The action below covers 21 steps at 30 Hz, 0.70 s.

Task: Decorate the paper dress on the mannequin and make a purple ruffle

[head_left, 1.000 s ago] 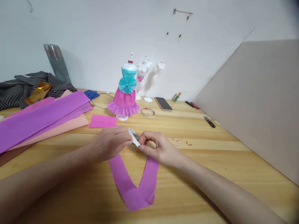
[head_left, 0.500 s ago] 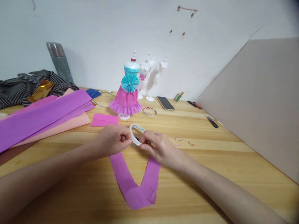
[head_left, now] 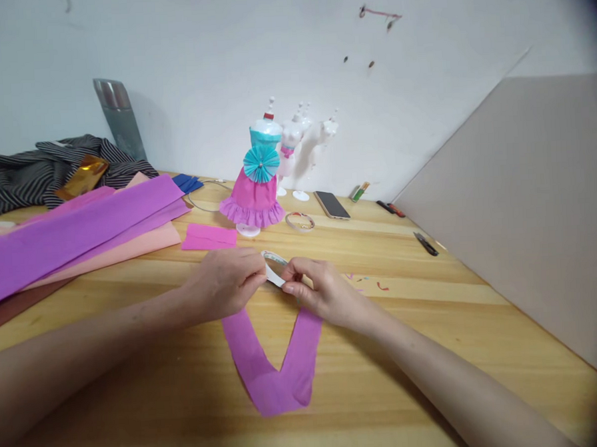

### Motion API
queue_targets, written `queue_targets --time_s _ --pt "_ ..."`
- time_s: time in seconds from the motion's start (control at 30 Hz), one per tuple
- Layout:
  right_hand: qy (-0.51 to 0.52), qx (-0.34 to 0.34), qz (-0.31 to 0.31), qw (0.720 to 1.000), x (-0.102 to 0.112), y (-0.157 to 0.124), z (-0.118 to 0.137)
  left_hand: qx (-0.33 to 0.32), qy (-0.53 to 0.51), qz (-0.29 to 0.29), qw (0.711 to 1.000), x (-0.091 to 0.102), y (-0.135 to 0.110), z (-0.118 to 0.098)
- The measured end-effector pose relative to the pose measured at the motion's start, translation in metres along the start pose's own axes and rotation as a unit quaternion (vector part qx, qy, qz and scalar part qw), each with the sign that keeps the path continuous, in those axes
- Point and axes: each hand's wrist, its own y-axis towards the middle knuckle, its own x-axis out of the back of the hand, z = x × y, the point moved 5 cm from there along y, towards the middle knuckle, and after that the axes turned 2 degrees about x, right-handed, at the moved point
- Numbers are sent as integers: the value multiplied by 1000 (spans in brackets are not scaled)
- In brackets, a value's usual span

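Between both hands a white roll of tape [head_left: 275, 278] is held tilted above the table. My left hand [head_left: 231, 280] pinches at its left edge, with the fingertips closed together. On the other side my right hand [head_left: 319, 289] grips the roll's right edge between thumb and fingers. Below them a purple crepe paper strip [head_left: 277, 388] lies folded in a V, its upper ends partly hidden by the hands. A small mannequin [head_left: 259, 179] in a turquoise top and pink ruffled skirt stands just beyond.
Stacked crepe paper sheets [head_left: 93, 227] lie on the left, near a pink paper piece [head_left: 209, 237]. A grey bottle [head_left: 123, 119] stands by the wall. Further right are a bangle [head_left: 300, 221], a phone [head_left: 332, 205] and a dark cutter [head_left: 426, 243]. Coloured scraps [head_left: 382, 286] lie beside my right hand.
The tape roll has tipped flatter in my hands. My left hand has turned slightly and moved a little to the right; the purple strip stays in place.
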Motion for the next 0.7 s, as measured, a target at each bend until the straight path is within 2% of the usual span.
queue_targets --time_s 0.17,0.33,0.4,0.53,0.7 --pt "-5 58 23 998 0 -2 6 28 -27 12 999 -2 1 2" --pt "-21 79 32 996 -1 -3 9 102 -88 49 990 -2 6 10" --pt "-6 77 31 997 0 -4 9 112 -113 51 986 1 9 12" --pt "50 68 18 996 6 -5 9 47 -193 65 978 4 11 11" --pt "93 59 46 993 7 -5 8 -12 -261 157 952 0 10 4"
